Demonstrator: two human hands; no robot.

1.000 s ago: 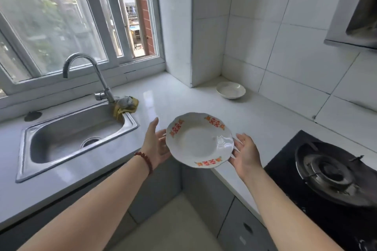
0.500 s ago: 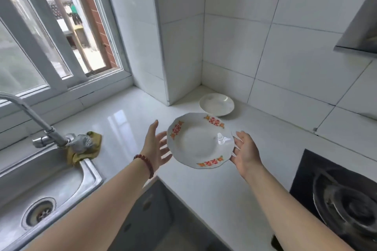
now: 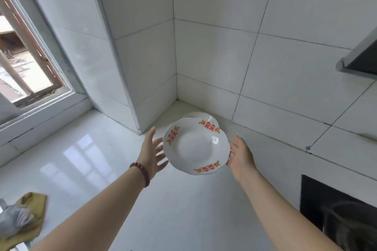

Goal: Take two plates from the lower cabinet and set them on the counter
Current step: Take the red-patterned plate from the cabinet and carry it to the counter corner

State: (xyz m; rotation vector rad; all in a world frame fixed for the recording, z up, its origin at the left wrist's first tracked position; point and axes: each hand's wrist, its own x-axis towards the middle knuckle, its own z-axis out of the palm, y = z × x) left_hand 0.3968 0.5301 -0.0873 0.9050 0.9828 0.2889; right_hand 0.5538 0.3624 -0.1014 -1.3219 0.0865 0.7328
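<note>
A white scalloped plate with red and orange marks (image 3: 195,147) is held in the air above the white counter (image 3: 98,161), near the tiled corner. My right hand (image 3: 239,154) grips its right rim. My left hand (image 3: 152,150) is at its left rim, fingers spread and reaching under the edge. Behind the plate, a plain white plate (image 3: 201,116) lies on the counter in the corner, mostly hidden by the held one.
A yellow cloth with a grey rag (image 3: 22,218) lies at the lower left. The black gas hob (image 3: 334,208) sits at the lower right, a range hood (image 3: 361,61) above it. A tiled pillar (image 3: 130,67) and a window (image 3: 24,61) stand at the left.
The view and both hands have moved toward the corner with the plate. The plate now overlaps the plain plate. The sink and tap have left the view.
</note>
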